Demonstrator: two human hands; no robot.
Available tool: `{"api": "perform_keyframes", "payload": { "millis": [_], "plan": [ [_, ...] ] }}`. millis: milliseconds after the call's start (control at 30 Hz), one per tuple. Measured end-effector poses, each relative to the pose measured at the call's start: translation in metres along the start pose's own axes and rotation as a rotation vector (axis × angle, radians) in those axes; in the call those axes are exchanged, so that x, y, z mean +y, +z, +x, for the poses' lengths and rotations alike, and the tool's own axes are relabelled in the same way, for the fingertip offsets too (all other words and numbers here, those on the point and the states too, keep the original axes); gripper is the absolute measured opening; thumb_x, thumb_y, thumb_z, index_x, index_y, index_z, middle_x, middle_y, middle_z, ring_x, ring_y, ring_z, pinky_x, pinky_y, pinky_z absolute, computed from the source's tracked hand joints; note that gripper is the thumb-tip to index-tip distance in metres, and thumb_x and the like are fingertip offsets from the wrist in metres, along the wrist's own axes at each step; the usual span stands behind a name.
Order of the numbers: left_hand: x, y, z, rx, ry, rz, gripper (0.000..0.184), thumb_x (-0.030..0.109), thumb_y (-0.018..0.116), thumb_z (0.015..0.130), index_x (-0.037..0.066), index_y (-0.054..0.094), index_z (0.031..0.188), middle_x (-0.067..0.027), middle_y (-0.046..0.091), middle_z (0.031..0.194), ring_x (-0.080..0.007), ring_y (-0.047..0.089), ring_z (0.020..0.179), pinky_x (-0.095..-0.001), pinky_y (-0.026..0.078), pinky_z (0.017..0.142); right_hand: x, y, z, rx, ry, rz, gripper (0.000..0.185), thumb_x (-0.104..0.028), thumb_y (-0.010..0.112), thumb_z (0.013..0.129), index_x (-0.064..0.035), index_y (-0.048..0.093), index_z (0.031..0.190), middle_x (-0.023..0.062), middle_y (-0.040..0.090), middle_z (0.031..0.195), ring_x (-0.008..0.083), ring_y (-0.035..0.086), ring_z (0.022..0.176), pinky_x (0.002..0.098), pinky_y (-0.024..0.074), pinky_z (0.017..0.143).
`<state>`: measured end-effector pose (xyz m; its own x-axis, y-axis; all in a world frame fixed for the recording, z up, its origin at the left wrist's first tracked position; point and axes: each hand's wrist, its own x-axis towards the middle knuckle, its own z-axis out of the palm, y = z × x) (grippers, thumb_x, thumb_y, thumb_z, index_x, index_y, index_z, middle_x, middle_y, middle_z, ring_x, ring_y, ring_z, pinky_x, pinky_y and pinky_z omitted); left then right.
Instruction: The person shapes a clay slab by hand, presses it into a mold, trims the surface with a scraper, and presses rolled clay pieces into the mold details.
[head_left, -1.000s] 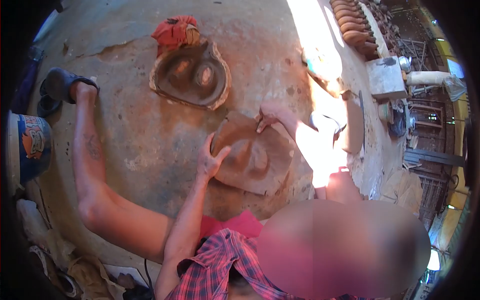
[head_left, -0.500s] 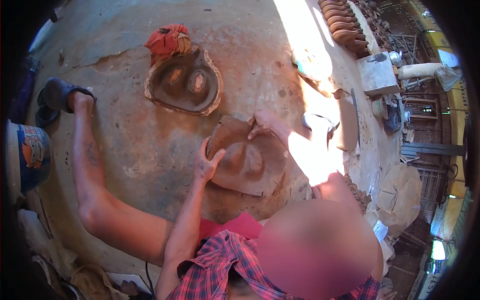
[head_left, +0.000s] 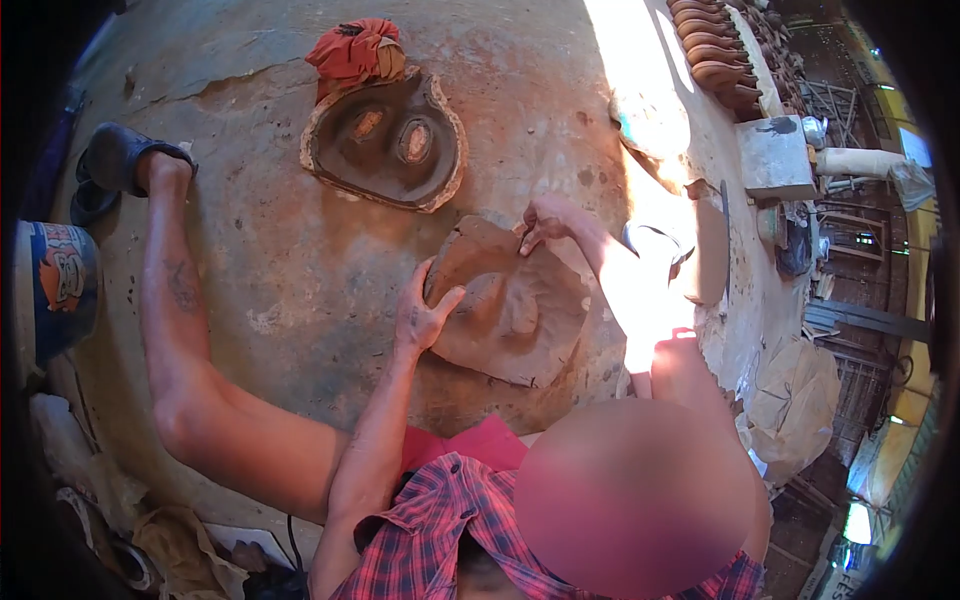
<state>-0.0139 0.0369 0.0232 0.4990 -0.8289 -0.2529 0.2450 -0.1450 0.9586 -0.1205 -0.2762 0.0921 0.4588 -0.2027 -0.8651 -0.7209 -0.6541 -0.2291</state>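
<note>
Nearest, a checked shirt runs off the bottom edge, and a blurred round patch covers much of the lap, so what lies under it cannot be made out. Just beyond, the clay sheet sits low over the floor, between the two hands; its underside is out of sight, so full contact with the ground is unclear. The left hand is clamped on its left edge, thumb laid over the upper face, the other fingers wrapping the outer side with their tips partly hidden. The right hand pinches the far edge between thumb and fingers, the ones behind the rim hard to see; glare washes out that forearm. At the left, a bucket is cut by the dark rim of the view, its print unreadable. Farther out, apart from the clay, a hollow mould with a rough edge lies on the floor, a red cloth bunched against its far side. A dark shoe partly covers its mate. Toward the far right are a grey block and stacked brown pots, cut off at the top; the clutter behind is too dim to sort out.
</note>
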Motion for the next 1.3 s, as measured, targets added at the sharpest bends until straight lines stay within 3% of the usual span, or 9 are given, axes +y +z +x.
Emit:
{"api": "perform_keyframes", "payload": {
  "millis": [600, 767, 933, 1000, 1067, 1167, 1233, 1267, 1300],
  "plan": [
    [-0.007, -0.001, 0.0, -0.009, 0.005, 0.034, 0.071, 0.032, 0.085, 0.084, 0.001, 0.058, 0.141, -0.0163, 0.068, 0.132, -0.0269, 0.065, 0.122, -0.0397, 0.05, 0.105, 0.027, -0.009, 0.001, 0.095, 0.05, 0.051, 0.032, -0.023, 0.078, 0.086, -0.0042, 0.079, 0.111, 0.0119, 0.079, 0.094, 0.0218, 0.075, 0.084, 0.0389, 0.0598, 0.073],
    [0.001, -0.001, -0.003, 0.0, 0.002, 0.027, 0.067, 0.031, 0.084, 0.085, 0.001, 0.058, 0.14, -0.0151, 0.07, 0.128, -0.0252, 0.067, 0.118, -0.0387, 0.051, 0.102, 0.039, -0.014, -0.042, 0.434, 0.052, 0.104, 0.029, -0.023, 0.077, 0.087, -0.0038, 0.079, 0.109, 0.0119, 0.078, 0.092, 0.0219, 0.074, 0.083, 0.0391, 0.0592, 0.072],
    [-0.013, -0.001, 0.0, -0.004, 0.001, 0.024, 0.062, 0.028, 0.081, 0.088, 0.001, 0.059, 0.14, -0.0145, 0.071, 0.126, -0.0245, 0.068, 0.116, -0.0376, 0.052, 0.101, 0.044, 0.023, -0.171, 1.183, 0.061, 0.229, 0.027, -0.027, 0.074, 0.092, -0.002, 0.079, 0.101, 0.0146, 0.076, 0.087, 0.0266, 0.071, 0.078, 0.041, 0.0558, 0.071],
    [-0.012, 0.0, -0.001, 0.026, -0.034, 0.057, 0.06, 0.026, 0.08, 0.09, 0.001, 0.059, 0.14, -0.016, 0.071, 0.126, -0.0251, 0.068, 0.116, -0.0381, 0.051, 0.101, 0.075, 0.058, -0.233, 1.468, 0.198, 0.199, 0.029, -0.029, 0.072, 0.094, -0.0012, 0.079, 0.097, 0.0156, 0.075, 0.084, 0.0285, 0.07, 0.076, 0.0418, 0.0545, 0.071],
    [-0.014, -0.006, -0.002, 0.024, -0.05, 0.132, 0.06, 0.029, 0.08, 0.09, 0.0, 0.06, 0.139, -0.0174, 0.071, 0.126, -0.0266, 0.068, 0.117, -0.0388, 0.051, 0.101, 0.129, 0.112, -0.29, 1.552, 0.497, 0.084, 0.032, -0.031, 0.071, 0.096, -0.0005, 0.079, 0.093, 0.0167, 0.074, 0.082, 0.0304, 0.069, 0.074, 0.0426, 0.0531, 0.07],
    [-0.013, -0.014, -0.001, 0.026, -0.107, 0.259, 0.063, 0.034, 0.081, 0.089, -0.001, 0.061, 0.137, -0.02, 0.07, 0.127, -0.0298, 0.067, 0.119, -0.0403, 0.051, 0.102, 0.225, 0.238, -0.379, 1.49, 1.017, -0.217, 0.046, -0.047, 0.071, 0.097, -0.0016, 0.076, 0.104, 0.0212, 0.071, 0.103, 0.0403, 0.067, 0.091, 0.0496, 0.052, 0.079],
    [-0.016, -0.015, 0.0, 0.036, -0.152, 0.393, 0.07, 0.041, 0.082, 0.086, -0.001, 0.062, 0.138, -0.0228, 0.071, 0.127, -0.035, 0.067, 0.119, -0.0429, 0.051, 0.102, 0.207, 0.314, -0.397, 1.301, 1.374, -0.622, 0.029, -0.034, 0.066, 0.1, -0.0082, 0.074, 0.112, 0.0139, 0.071, 0.097, 0.0277, 0.067, 0.088, 0.0433, 0.0531, 0.075],
    [-0.012, -0.012, 0.0, 0.019, -0.145, 0.403, 0.07, 0.041, 0.082, 0.086, -0.001, 0.062, 0.138, -0.0228, 0.071, 0.127, -0.035, 0.067, 0.119, -0.0429, 0.051, 0.102, 0.206, 0.351, -0.4, 1.296, 1.393, -0.609, 0.029, -0.034, 0.066, 0.1, -0.0082, 0.074, 0.112, 0.0139, 0.071, 0.097, 0.0277, 0.067, 0.088, 0.0433, 0.0531, 0.075],
    [-0.004, -0.008, -0.003, 0.012, -0.15, 0.451, 0.07, 0.041, 0.082, 0.085, -0.002, 0.062, 0.138, -0.0233, 0.071, 0.126, -0.0362, 0.067, 0.119, -0.0438, 0.051, 0.102, 0.21, 0.392, -0.397, 1.032, 1.423, -0.406, 0.056, -0.056, 0.05, 0.1, -0.015, 0.057, 0.137, 0.0124, 0.05, 0.135, 0.0353, 0.044, 0.123, 0.0579, 0.0377, 0.097]
  ]
}}
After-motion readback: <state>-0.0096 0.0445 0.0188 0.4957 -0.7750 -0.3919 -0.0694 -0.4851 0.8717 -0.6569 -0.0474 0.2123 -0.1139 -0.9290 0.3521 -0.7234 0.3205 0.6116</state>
